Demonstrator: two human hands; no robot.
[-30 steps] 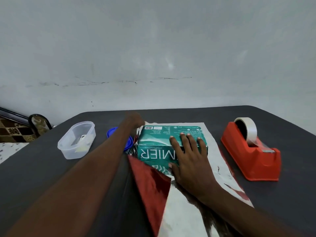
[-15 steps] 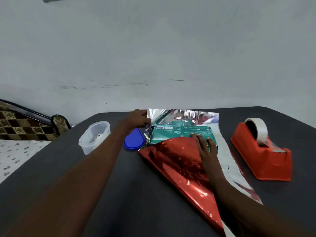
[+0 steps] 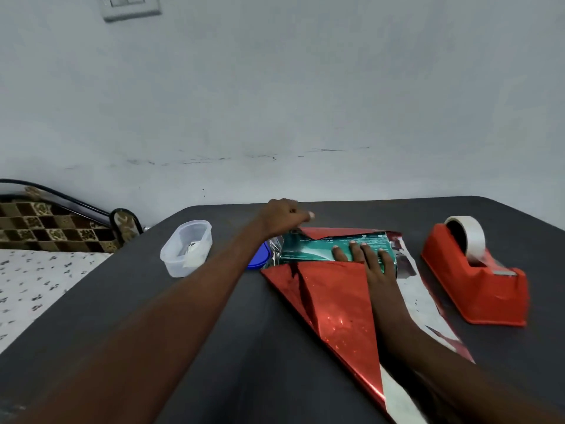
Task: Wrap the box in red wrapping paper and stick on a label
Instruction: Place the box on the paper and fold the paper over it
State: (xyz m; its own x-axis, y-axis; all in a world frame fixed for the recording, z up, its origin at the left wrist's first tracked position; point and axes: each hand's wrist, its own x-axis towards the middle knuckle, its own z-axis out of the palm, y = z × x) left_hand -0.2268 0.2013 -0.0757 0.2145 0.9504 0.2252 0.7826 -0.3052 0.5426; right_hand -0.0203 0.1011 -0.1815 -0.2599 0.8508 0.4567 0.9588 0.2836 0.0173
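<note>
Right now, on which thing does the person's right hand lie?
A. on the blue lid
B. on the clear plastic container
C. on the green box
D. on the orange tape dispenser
C: the right hand lies with straight fingers flat on top of the green box, while the tape dispenser, the clear container and the blue lid are untouched by it.

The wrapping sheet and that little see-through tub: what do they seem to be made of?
Wrapping sheet: probably a thin metallic foil or film, glossy red on one face and silver on the other; it glints and folds sharply.
Tub: looks like translucent, slightly cloudy plastic; its contents show through the wall.
</note>
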